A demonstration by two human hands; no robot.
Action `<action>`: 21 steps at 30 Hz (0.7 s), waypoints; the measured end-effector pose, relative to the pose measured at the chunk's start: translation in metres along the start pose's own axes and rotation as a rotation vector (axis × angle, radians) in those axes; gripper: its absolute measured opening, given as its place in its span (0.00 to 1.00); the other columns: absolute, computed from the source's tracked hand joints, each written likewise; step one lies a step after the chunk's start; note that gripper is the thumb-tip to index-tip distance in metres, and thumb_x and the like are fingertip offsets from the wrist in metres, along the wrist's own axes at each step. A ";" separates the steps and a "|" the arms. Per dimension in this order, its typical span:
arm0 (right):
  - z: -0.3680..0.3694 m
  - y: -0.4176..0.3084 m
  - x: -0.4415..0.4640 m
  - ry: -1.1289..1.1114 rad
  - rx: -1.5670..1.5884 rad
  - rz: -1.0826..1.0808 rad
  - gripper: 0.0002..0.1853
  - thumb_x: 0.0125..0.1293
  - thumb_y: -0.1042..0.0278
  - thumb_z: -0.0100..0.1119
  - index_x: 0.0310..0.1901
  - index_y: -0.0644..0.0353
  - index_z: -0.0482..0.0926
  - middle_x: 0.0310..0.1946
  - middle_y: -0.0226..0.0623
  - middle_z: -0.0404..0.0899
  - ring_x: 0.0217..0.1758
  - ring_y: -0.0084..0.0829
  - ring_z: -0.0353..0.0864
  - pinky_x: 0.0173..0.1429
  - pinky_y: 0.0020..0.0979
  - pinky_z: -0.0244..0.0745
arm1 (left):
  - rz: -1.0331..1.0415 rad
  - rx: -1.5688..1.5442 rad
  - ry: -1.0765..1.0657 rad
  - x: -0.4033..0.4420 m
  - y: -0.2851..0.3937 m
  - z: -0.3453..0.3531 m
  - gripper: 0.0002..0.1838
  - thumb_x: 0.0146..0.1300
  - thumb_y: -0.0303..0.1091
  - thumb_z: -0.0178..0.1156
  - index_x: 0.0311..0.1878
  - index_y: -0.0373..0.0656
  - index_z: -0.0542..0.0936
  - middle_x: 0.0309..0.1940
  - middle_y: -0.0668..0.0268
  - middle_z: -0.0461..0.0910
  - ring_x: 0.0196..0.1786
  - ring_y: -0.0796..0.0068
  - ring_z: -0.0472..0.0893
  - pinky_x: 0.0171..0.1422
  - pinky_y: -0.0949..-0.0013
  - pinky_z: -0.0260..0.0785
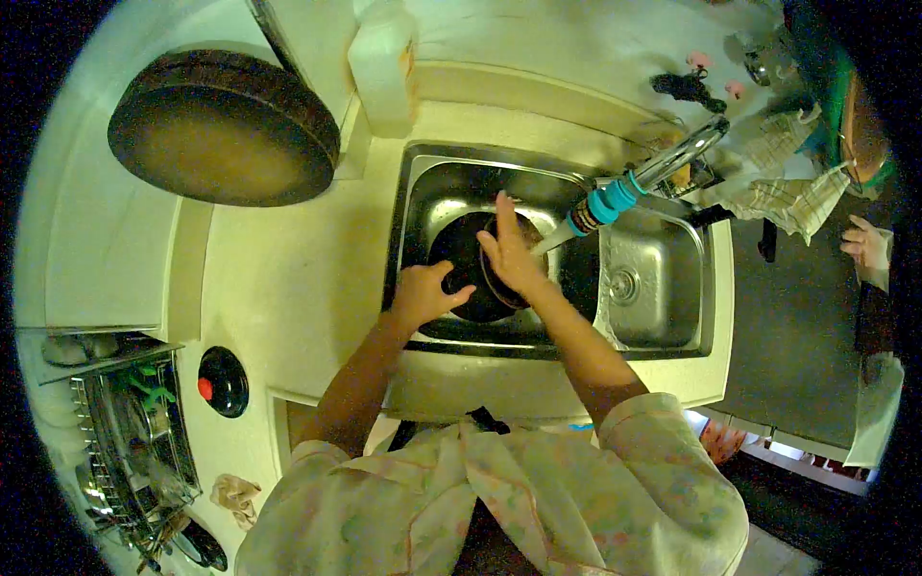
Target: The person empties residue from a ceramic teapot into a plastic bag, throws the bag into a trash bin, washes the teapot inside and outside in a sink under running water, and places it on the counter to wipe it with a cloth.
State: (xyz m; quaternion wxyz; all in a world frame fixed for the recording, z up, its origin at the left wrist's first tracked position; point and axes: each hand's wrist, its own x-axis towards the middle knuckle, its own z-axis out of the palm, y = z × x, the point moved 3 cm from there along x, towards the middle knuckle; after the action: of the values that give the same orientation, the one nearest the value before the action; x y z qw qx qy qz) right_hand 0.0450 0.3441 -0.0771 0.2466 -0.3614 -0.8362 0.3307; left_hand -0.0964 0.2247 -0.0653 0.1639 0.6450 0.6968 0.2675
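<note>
In the head view, a dark round pan or pot (pixel 457 242) lies in the left basin of the steel sink (pixel 624 348). A second round, brownish vessel (pixel 527 228) overlaps it on the right, partly hidden by my right hand (pixel 512 253). That hand is stretched flat over the vessel's near side, fingers extended, under the tap's stream. My left hand (pixel 430 293) is at the dark pan's left edge, thumb and finger spread apart; whether it touches the pan I cannot tell. Water falls from the tap (pixel 605 207) with its turquoise nozzle beside my right hand.
The right basin (pixel 663 278) has a drain. A large dark pan (pixel 221 130) hangs at upper left, near a white bottle (pixel 382 67). A black lid (pixel 224 382) with a red knob and a dish rack (pixel 134 432) stand left. Another person's hand (pixel 869 252) shows far right.
</note>
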 end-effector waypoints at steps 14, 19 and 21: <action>-0.058 -0.031 -0.103 -0.495 0.178 -0.082 0.27 0.67 0.68 0.52 0.67 0.60 0.62 0.67 0.50 0.64 0.68 0.49 0.65 0.68 0.39 0.63 | 0.012 -0.041 0.048 -0.001 -0.007 0.011 0.26 0.47 0.58 0.68 0.32 0.41 0.81 0.18 0.54 0.79 0.23 0.55 0.81 0.30 0.57 0.74; -0.069 0.002 -0.041 -0.265 -0.381 -0.459 0.22 0.60 0.74 0.59 0.58 0.59 0.71 0.61 0.44 0.72 0.63 0.48 0.71 0.65 0.45 0.66 | 0.033 -0.072 0.103 0.001 -0.011 0.013 0.25 0.46 0.57 0.70 0.33 0.41 0.81 0.16 0.56 0.78 0.21 0.57 0.81 0.28 0.59 0.74; -0.044 0.044 -0.018 -0.379 -0.653 -0.408 0.28 0.62 0.70 0.56 0.65 0.57 0.64 0.67 0.42 0.65 0.71 0.47 0.61 0.72 0.46 0.56 | 0.009 -0.108 0.077 -0.002 -0.015 0.017 0.26 0.46 0.57 0.70 0.34 0.41 0.82 0.16 0.57 0.78 0.21 0.57 0.80 0.28 0.59 0.74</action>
State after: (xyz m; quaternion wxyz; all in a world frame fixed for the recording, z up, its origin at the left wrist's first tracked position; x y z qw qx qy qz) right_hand 0.1045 0.3695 -0.0837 0.0215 -0.1805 -0.9819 0.0538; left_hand -0.0982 0.2254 -0.0882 0.1703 0.6276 0.6843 0.3299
